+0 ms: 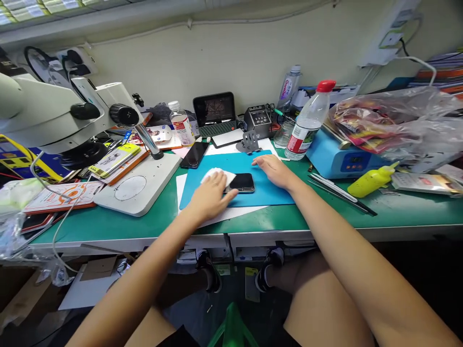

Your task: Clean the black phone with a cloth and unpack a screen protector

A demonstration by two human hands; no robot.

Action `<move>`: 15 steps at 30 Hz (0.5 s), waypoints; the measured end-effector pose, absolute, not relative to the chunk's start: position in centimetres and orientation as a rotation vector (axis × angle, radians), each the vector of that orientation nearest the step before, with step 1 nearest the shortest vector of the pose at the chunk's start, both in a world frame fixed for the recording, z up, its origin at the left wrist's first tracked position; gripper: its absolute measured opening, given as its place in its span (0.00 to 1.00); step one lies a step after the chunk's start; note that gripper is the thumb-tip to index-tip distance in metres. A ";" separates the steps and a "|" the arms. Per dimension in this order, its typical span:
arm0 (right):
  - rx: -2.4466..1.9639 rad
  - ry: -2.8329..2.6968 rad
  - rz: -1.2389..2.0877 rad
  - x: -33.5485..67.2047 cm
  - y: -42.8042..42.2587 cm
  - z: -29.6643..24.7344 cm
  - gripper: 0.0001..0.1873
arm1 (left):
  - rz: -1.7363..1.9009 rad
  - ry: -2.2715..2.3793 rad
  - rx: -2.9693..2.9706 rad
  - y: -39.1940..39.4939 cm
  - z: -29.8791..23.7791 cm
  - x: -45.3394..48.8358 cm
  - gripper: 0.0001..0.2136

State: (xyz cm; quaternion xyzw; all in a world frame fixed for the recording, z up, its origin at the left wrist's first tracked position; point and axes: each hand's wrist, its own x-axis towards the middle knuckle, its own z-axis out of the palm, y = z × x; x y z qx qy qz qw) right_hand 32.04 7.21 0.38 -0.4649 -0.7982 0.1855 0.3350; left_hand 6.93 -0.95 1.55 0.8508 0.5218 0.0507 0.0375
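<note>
A smartphone (pixel 242 182) with a dark screen lies flat on a blue mat (pixel 217 161). At its left, my left hand (pixel 212 193) rests over a folded white tissue (pixel 227 176), fingers on top of it and thumb stretched toward the phone's near edge. What the palm covers is hidden. To the phone's right, my right hand (pixel 274 170) is over the mat with its fingers loosely stretched out and nothing in them. It is apart from the phone. White paper (pixel 249 212) sticks out from under the mat.
A microscope (pixel 47 115) on a white stand base (pixel 137 188) takes up the left. Behind the mat are a second phone (pixel 194 154), a small screen device (pixel 215 113) and a grey holder (pixel 249 142). Bottles (pixel 306 125), a blue machine (pixel 336 154), tweezers (pixel 340 193) and a yellow squeeze bottle (pixel 371 181) stand or lie right.
</note>
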 end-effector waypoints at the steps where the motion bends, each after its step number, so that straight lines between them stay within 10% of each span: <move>1: -1.208 -2.083 0.485 32.1 7.2 0.3 0.42 | 0.171 1.584 2.628 -1.3 1.5 8.4 0.36; 15: -1.259 -2.067 0.545 32.1 6.9 0.6 0.42 | 0.150 1.587 2.586 -2.2 1.6 5.6 0.32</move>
